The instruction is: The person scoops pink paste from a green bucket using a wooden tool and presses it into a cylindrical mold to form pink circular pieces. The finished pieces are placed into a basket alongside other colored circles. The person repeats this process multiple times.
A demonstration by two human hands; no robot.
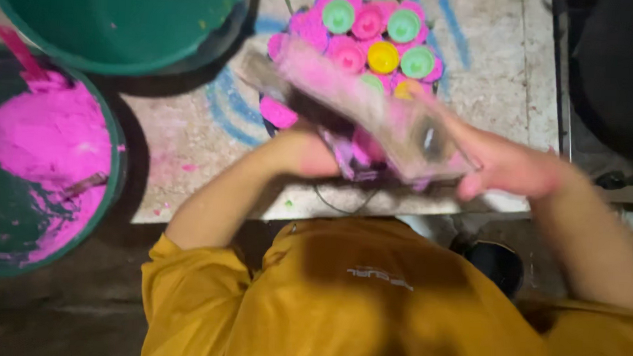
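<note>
Both my hands hold a flat board [376,113] dusted with pink powder, blurred by motion, tilted over a cluster of small round cups. My left hand [303,152] grips its near left side; my right hand [505,165] grips its right end. The cups [384,56] are green, pink and yellow and packed together in pink powder on a stone slab [190,144]. A small dark object under the board near my left hand is too blurred to identify.
A green tub [106,183] with a heap of pink powder [48,138] and a pink stick sits at left. A second green tub [124,20] stands at top left. A dark gap lies right of the slab. My yellow shirt fills the bottom.
</note>
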